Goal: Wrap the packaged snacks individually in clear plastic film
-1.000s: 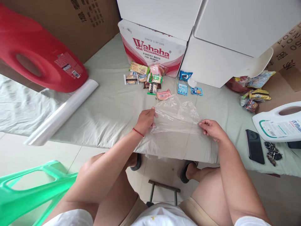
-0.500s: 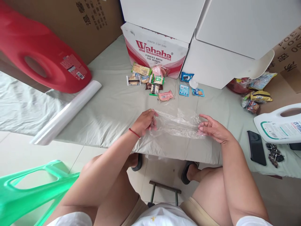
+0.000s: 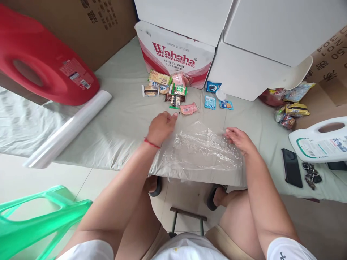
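Apparently, a clear plastic film (image 3: 200,151) is lying creased along the near edge of the cloth-covered table (image 3: 130,108), between the person's two hands. The left hand (image 3: 162,126) is hovering or resting by the film's far left part, thumb and forefinger close together; the right hand (image 3: 240,139) is curling its fingers near the far right part. Whether either is pinching the plastic cannot be told.

Flattening so thin a layer well is probably calling for light, even tension from both sides, fingertips smoothing outward from the middle; a sharp tug would be risking a tear or a slide over the near edge. Since the pink-wrapped snack (image 3: 189,108) is lying just beyond the film, care is mattering there too.

Transparency is blurring the film's outline, so single sheet or flat bag is hard to say. The back of the left hand is hiding most of its fingers. Towards the table's left end, the red jug (image 3: 46,61) is running out of view; at the right, the white bottle (image 3: 322,142) is being cut off.
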The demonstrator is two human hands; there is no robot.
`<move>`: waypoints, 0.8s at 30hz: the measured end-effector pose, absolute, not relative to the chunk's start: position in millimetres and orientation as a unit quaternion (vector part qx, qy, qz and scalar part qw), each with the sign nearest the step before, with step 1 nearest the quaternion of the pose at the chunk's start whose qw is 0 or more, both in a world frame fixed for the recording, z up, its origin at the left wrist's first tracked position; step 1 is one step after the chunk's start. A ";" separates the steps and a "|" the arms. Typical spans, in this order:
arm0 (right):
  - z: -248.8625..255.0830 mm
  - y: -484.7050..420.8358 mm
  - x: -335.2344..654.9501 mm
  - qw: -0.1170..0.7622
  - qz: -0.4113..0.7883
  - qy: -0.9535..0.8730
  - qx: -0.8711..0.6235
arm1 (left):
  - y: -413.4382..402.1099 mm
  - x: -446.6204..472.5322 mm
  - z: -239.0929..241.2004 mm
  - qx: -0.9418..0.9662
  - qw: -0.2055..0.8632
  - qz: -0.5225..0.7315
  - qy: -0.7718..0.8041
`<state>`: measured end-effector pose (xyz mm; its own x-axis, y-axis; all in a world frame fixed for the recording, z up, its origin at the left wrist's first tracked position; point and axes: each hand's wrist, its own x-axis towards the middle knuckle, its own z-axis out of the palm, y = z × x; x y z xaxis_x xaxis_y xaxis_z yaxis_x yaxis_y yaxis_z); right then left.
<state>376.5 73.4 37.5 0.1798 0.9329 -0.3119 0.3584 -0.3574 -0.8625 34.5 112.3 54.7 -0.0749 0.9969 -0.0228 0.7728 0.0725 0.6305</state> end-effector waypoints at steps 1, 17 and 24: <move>33.6 78.1 368.2 0.325 0.446 -0.466 -0.691 | 114.4 48.4 52.2 0.657 0.238 0.217 0.682; 20.4 78.3 379.6 0.402 0.400 -0.458 -0.684 | 122.0 106.4 22.4 0.663 0.276 0.285 0.635; 5.3 87.7 398.2 0.429 0.309 -0.451 -0.719 | 125.3 101.3 11.4 0.610 0.225 0.336 0.682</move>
